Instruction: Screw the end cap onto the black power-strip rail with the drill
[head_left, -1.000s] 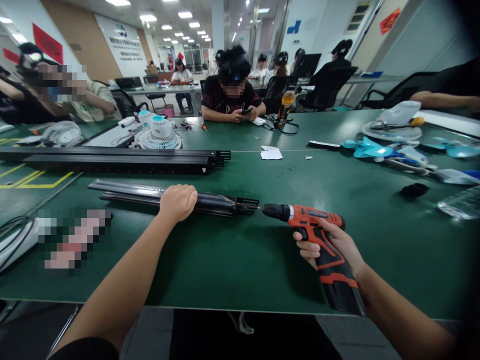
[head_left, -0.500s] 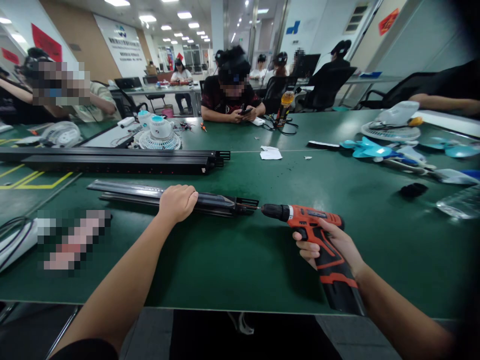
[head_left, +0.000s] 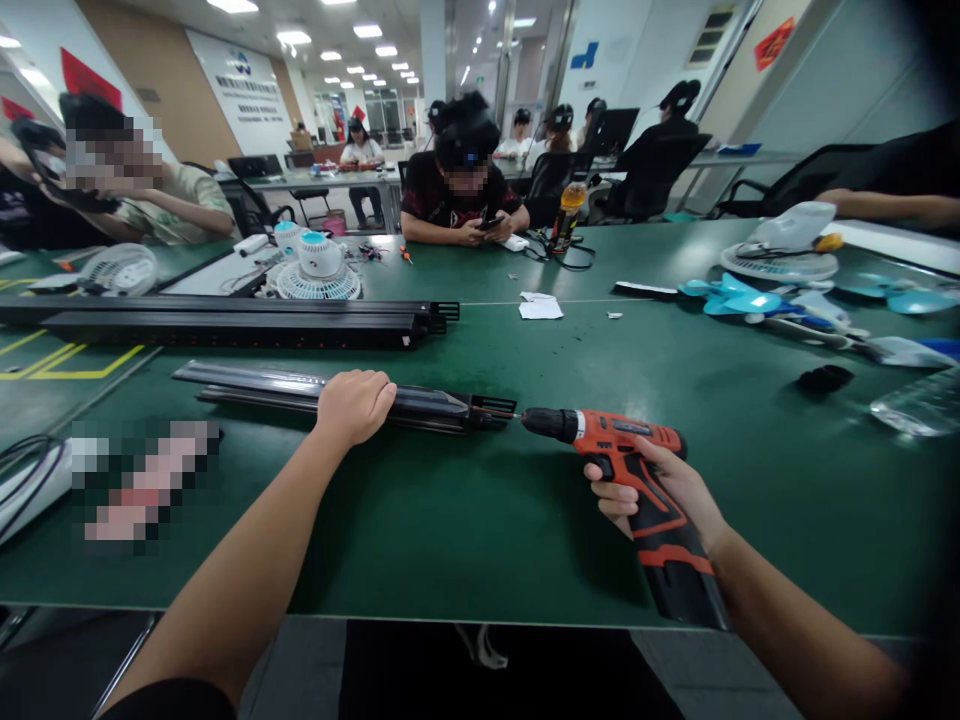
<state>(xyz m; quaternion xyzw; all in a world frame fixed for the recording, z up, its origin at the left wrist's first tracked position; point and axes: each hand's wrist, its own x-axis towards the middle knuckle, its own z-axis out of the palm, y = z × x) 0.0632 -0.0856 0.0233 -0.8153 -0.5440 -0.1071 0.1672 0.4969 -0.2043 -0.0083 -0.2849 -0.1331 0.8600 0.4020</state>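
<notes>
Working this over the feed, I've got my left hand (head_left: 354,408) clamped over the black profile (head_left: 433,405), lying left of centre on the near part of the green table (head_left: 450,540) — my right hand (head_left: 694,497) grips the orange drill (head_left: 634,434), nose at the profile's right end. Looks like drilling or screwdriving; can't tell if the bit's seated. Next move calls for straight alignment — firm left, gentle push.

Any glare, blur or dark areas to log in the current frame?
Head view: ceiling lights blow out to white; head view: a pale sheen streaks the black bar under the left hand; head view: the right edge falls dark, clear plastic near it looks smeared, the drill fairly sharp.
</notes>
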